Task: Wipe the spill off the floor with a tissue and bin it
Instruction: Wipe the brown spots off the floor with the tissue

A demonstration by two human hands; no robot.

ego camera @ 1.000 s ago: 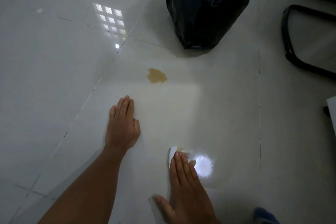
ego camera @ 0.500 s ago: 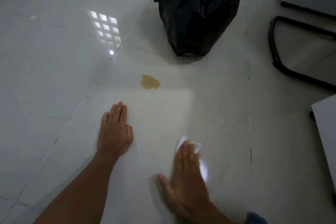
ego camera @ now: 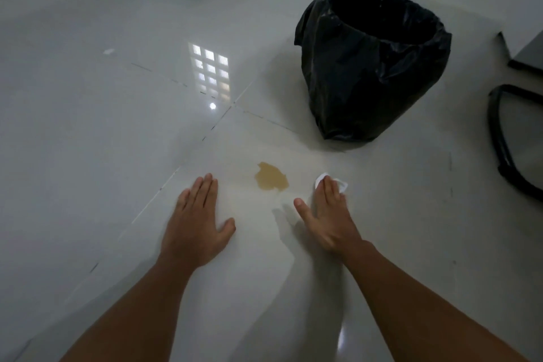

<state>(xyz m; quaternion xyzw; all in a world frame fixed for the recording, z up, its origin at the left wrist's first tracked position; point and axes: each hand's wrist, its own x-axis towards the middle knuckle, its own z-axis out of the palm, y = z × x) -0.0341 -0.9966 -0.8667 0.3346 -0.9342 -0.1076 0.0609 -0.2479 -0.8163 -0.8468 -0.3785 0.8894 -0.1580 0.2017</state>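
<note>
A small tan spill [ego camera: 271, 180] lies on the glossy white tiled floor [ego camera: 88, 141]. My left hand [ego camera: 195, 226] rests flat on the floor to the left of the spill, fingers together, holding nothing. My right hand [ego camera: 326, 214] presses flat on a white tissue [ego camera: 342, 185] just right of the spill; only the tissue's edges show past my fingertips. A bin lined with a black bag [ego camera: 370, 64] stands open behind the spill, to the right.
A black curved chair base [ego camera: 499, 144] sits on the floor at the right edge. A grey furniture corner [ego camera: 526, 53] is above it. A window reflection [ego camera: 211, 73] shines on the tiles to the left of the bin.
My right hand has slid the tissue forward along the floor, from near me up to beside the spill. The view has tilted up, showing more of the bin. My left hand stays flat.
</note>
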